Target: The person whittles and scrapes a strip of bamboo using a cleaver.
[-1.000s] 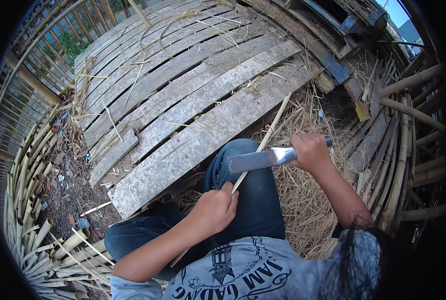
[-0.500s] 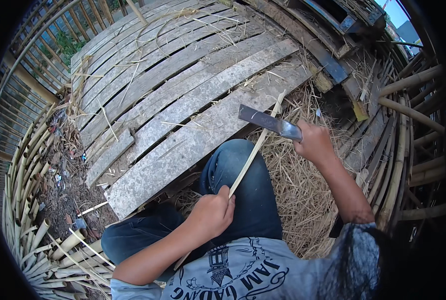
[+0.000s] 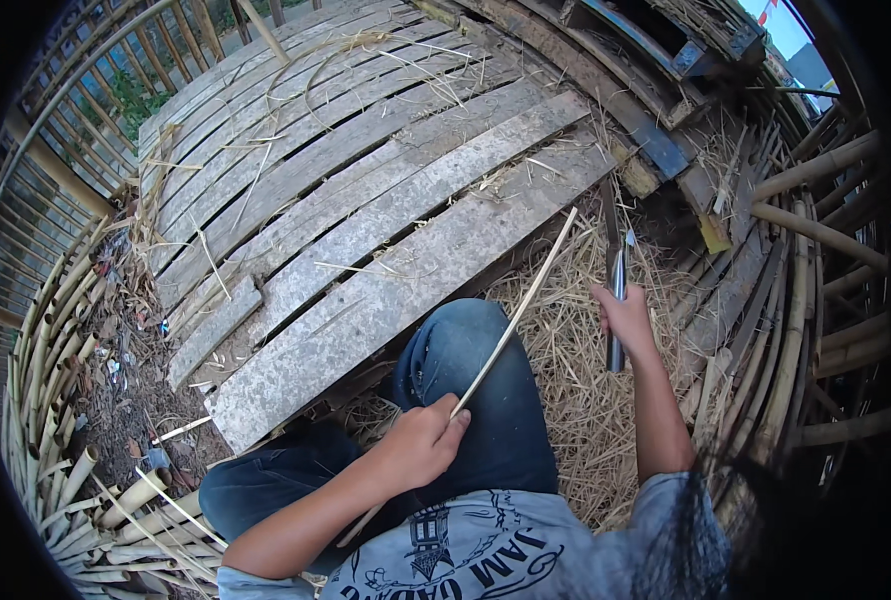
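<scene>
The left hand (image 3: 429, 440) is closed around a pale bamboo strip (image 3: 514, 322), whose longer part runs up and rightward from the fist, across the raised knee (image 3: 474, 345), to a free end beside the slatted boards (image 3: 406, 290). A shorter part (half hidden by the forearm) emerges below, near the shirt. The right hand (image 3: 628, 318) grips a knife (image 3: 618, 280) by its metal handle, blade pointing away, apart from the strip.
</scene>
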Demonstrator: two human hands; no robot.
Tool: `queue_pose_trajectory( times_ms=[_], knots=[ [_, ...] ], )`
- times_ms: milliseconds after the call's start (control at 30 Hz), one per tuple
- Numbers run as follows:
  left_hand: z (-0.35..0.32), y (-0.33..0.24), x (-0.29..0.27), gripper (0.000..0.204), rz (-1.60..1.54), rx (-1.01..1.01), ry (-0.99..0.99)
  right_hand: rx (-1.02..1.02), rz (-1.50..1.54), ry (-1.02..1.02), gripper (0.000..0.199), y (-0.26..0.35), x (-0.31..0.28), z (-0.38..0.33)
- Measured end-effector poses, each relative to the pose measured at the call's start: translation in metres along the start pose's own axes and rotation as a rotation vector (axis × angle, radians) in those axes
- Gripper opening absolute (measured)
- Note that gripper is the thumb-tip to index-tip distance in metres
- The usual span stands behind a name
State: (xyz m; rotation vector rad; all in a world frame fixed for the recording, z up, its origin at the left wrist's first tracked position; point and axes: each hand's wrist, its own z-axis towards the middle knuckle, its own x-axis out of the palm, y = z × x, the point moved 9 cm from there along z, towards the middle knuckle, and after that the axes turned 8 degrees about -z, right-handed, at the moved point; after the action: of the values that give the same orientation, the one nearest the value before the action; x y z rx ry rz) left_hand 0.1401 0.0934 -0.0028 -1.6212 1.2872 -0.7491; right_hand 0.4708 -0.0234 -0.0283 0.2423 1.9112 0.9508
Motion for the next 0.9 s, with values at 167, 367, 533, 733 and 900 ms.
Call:
queue_pose_trajectory(
  times_ms=[167,367,533,733,900],
  knots=[
    [0.008,-0.007,0.004,0.026,0.164,0.004,0.031,-0.086,0.831,-0.004,0.022,0.073,0.060,-0.072],
    [0.002,-0.008,-0.001,0.029,0.262,-0.058,0.055,-0.159,0.728,0.117,0.030,0.101,0.075,-0.067],
    [-0.043,-0.107,-0.034,0.053,0.120,0.410,-0.161,-0.105,0.747,0.067,0.030,0.087,0.072,-0.065],
    [-0.153,-0.192,-0.036,0.057,-0.931,1.151,0.515,-0.118,0.707,0.002,0.023,0.101,0.065,-0.069],
    [-0.158,-0.192,-0.038,0.056,-0.961,1.226,0.488,-0.116,0.762,0.063,0.019,0.098,0.094,-0.061]
  ],
)
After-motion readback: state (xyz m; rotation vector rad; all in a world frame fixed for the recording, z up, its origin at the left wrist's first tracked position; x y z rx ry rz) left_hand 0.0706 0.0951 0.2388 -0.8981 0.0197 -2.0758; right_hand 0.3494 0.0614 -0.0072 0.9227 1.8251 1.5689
